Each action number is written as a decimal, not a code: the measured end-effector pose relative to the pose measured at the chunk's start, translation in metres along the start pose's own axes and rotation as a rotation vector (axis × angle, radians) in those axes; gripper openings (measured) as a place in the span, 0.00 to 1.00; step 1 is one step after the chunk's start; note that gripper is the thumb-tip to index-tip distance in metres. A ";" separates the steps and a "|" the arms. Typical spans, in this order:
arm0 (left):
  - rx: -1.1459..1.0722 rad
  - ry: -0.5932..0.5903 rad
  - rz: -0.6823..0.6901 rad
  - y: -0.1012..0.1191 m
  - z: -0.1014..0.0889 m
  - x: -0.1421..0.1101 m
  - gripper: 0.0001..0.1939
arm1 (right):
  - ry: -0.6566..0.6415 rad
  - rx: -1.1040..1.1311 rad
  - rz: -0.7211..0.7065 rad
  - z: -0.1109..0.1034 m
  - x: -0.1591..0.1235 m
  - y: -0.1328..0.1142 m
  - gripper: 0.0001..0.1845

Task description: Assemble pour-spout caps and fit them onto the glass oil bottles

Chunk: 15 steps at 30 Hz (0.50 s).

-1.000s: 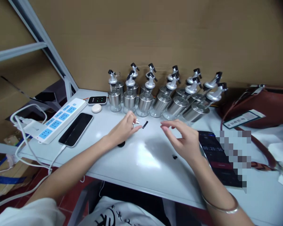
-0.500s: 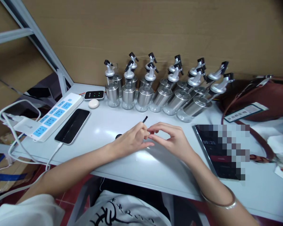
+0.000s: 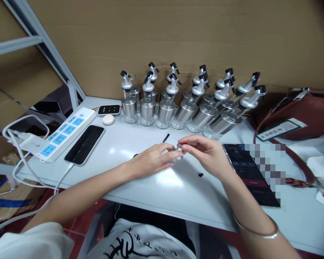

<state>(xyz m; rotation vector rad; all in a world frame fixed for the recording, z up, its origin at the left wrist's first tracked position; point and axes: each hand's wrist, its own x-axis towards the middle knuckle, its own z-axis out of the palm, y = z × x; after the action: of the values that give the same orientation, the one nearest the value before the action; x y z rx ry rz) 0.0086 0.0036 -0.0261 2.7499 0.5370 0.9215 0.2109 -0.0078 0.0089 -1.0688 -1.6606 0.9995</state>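
Note:
My left hand is closed around a small silvery part, which shows only in part between the fingers. From the other side, my right hand pinches the top of that part between thumb and fingertips. A thin black piece lies on the table just beyond my left hand. Below my right hand rests a small black bit. Behind my left wrist a dark round thing is mostly hidden.
Several glass-and-steel bottles with pourer tops stand in rows at the back. To the left are a power strip, a phone, a white round case and a small display device. A tablet and brown bag are on the right.
Both hands have shifted slightly right, and the silvery part now shows between them. The small black bit below my right hand has come into sight.

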 end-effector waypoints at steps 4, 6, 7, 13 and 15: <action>0.045 -0.024 0.024 -0.001 -0.002 0.000 0.12 | -0.044 0.006 0.023 -0.002 0.000 0.000 0.15; 0.038 -0.051 0.024 0.000 -0.003 0.000 0.12 | -0.060 -0.012 0.021 -0.003 0.001 0.000 0.15; 0.035 -0.062 0.024 0.000 -0.003 0.000 0.12 | -0.066 -0.023 0.024 -0.003 0.001 0.000 0.15; 0.034 -0.055 0.039 0.000 -0.003 0.001 0.10 | -0.330 -0.199 0.091 -0.027 -0.001 -0.003 0.11; 0.030 -0.010 0.058 0.002 -0.004 0.002 0.09 | -0.503 -0.323 0.129 -0.041 -0.003 -0.002 0.08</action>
<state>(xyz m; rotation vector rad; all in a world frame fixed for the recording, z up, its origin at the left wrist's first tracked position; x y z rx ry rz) 0.0080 0.0029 -0.0220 2.8088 0.4754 0.9201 0.2503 -0.0046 0.0215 -1.2111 -2.2415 1.1776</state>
